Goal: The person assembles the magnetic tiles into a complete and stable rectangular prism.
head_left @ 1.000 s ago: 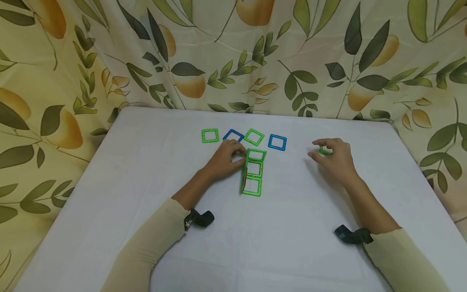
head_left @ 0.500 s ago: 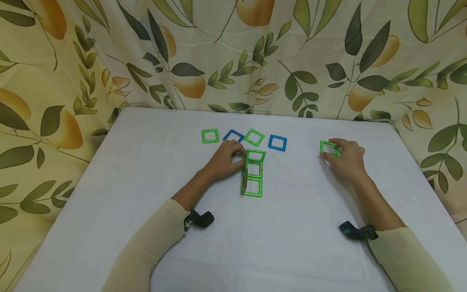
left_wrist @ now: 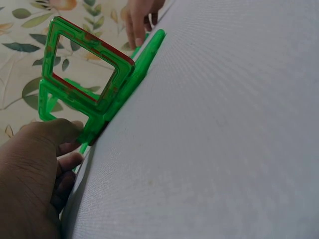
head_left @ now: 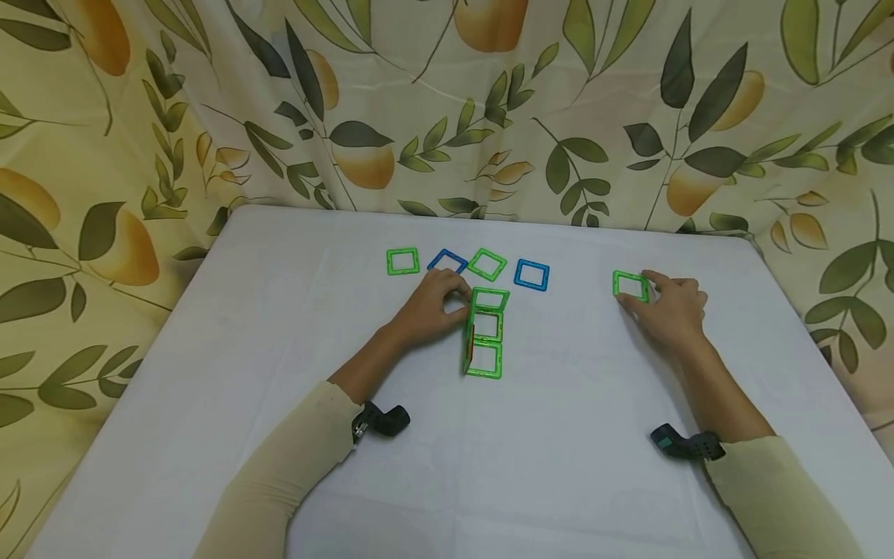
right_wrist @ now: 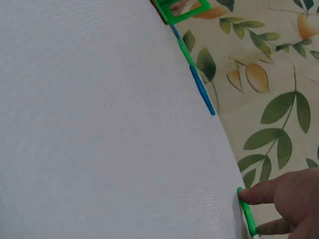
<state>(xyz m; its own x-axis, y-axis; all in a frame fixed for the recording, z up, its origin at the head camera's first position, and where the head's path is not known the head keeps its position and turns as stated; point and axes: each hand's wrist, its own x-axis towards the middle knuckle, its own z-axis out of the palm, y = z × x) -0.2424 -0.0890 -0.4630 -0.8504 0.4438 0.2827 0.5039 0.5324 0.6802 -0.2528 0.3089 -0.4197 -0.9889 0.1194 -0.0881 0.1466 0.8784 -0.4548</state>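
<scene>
Worktop (head_left: 559, 442) below, left hand (head_left: 429, 309) pinches green structure (head_left: 487, 339), best held steady; right of it, right hand (head_left: 672, 312) pinches green tile (head_left: 629, 275).

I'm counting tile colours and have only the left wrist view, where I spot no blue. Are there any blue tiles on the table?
Observer: Yes, two blue tiles lie flat beyond the green build.

Operator: Thanks. Is anything held farther to the right, where my view shows only part of a hand?

Observer: The right grip has a green tile by two opposite edges, apart from every other tile.
</scene>
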